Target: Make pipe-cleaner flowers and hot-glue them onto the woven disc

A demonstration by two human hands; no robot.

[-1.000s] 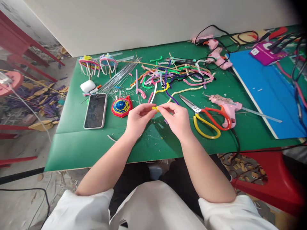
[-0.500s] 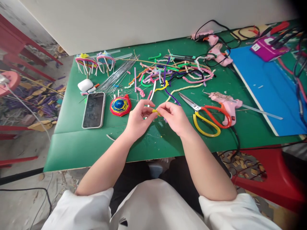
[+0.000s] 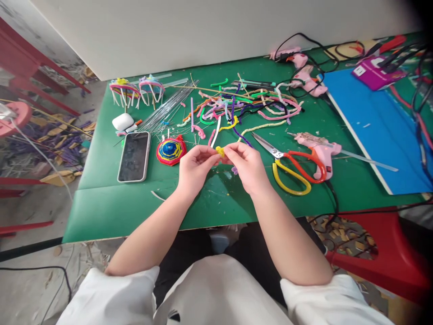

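A small bent yellow pipe cleaner (image 3: 220,151) is pinched between the fingertips of my left hand (image 3: 195,168) and my right hand (image 3: 247,166), just above the table's near half. Part of it is hidden by the fingers. Left of my hands lies a round pipe-cleaner piece (image 3: 171,150) in red, yellow and blue. A small purple curl (image 3: 234,170) shows under my right hand. Beyond my hands is a tangled pile of colourful pipe cleaners (image 3: 233,106). Scissors (image 3: 287,158) with one red and one yellow handle lie open to the right.
A phone (image 3: 134,156) and a white case (image 3: 122,121) lie at the left, near two small umbrella-like crafts (image 3: 151,87). Thin wires (image 3: 169,108) lie behind. A pink glue gun (image 3: 323,151), a blue board (image 3: 379,131) and a purple power strip (image 3: 377,74) with cords occupy the right.
The yellow pipe cleaner has turned and shows more of its curled shape between my fingertips. My left fingers have drawn closer together. The view has shifted slightly.
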